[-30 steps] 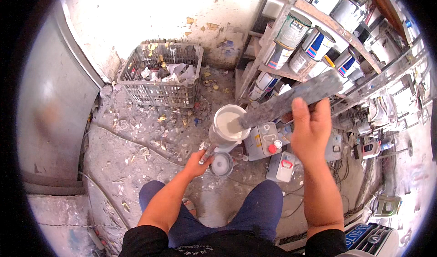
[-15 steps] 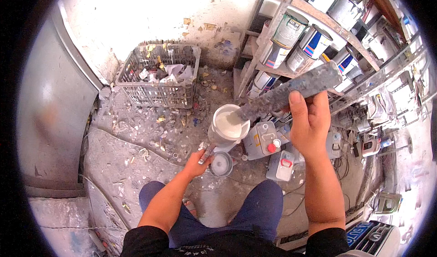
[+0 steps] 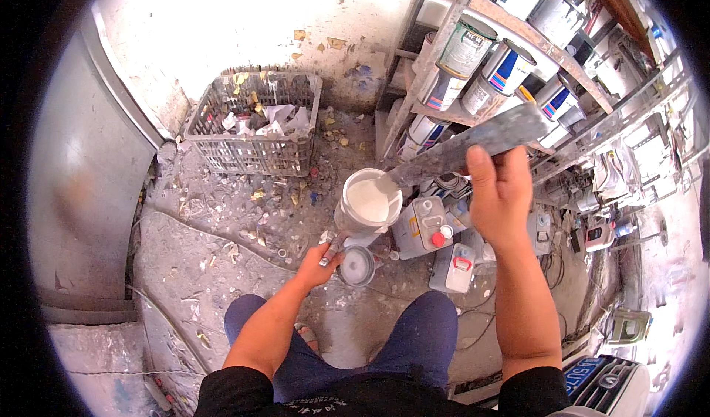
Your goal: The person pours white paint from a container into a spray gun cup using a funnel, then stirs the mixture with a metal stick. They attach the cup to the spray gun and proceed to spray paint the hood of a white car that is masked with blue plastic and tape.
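Observation:
My right hand (image 3: 501, 195) is closed round a long, flat, paint-crusted stirring stick (image 3: 462, 151). The stick slants down to the left, its lower end inside a pale bucket (image 3: 346, 214) of creamy white paint or filler (image 3: 370, 199). Beside the near side of the bucket, my left hand (image 3: 318, 267) grips a short dark handle (image 3: 333, 250) with a pale end. What this handle belongs to is hard to make out against the bucket. Just right of my left hand, a small round grey tin (image 3: 358, 266) stands on the floor.
Grey jerrycans (image 3: 421, 228) stand right of the bucket. A shelf rack (image 3: 473, 7) with several paint cans (image 3: 467, 46) rises at the right. Behind the bucket, a plastic crate (image 3: 255, 151) holds scraps. Debris and a hose (image 3: 214, 232) lie on the dirty floor; a grey door (image 3: 96, 165) is at left.
The view has shifted slightly. The stirring stick has turned a little and looks blurred, its lower end still in the bucket. Both hands keep their hold.

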The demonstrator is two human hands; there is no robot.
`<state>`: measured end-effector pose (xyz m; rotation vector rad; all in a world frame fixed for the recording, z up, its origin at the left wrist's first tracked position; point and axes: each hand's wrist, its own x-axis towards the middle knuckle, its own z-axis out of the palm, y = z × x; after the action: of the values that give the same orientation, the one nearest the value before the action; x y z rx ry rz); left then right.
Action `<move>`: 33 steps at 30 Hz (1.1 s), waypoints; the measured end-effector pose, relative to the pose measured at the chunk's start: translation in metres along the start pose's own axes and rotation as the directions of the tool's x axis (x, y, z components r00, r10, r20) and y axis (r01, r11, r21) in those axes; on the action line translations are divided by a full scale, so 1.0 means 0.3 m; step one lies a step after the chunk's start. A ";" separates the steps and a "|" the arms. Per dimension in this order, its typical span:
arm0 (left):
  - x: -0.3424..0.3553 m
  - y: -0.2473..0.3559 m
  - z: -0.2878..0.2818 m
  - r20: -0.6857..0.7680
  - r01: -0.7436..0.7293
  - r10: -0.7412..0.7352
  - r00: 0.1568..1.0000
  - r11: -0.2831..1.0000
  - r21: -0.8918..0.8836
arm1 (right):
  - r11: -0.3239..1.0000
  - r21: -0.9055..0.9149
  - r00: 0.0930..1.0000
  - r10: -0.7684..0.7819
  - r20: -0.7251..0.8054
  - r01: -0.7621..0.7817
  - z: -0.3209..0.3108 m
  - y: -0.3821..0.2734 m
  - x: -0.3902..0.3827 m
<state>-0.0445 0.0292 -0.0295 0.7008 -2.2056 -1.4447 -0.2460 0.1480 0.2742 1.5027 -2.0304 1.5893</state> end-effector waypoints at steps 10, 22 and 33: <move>0.002 -0.021 -0.008 0.024 0.068 -0.066 0.997 0.996 -0.060 | 0.994 0.067 0.994 0.092 -0.067 -0.088 0.025 -0.021 -0.031; 0.009 -0.036 -0.006 0.010 0.041 -0.040 0.999 0.999 -0.014 | 0.972 0.092 0.975 0.219 -0.044 -0.215 0.049 -0.036 -0.066; 0.010 -0.070 0.005 0.036 0.069 -0.068 0.997 0.997 -0.029 | 0.965 0.071 0.968 0.252 -0.010 -0.251 0.046 -0.020 -0.111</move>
<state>-0.0439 0.0213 -0.0494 0.7534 -2.2008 -1.5315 -0.2193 0.1574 0.2509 1.2860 -2.2524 1.7738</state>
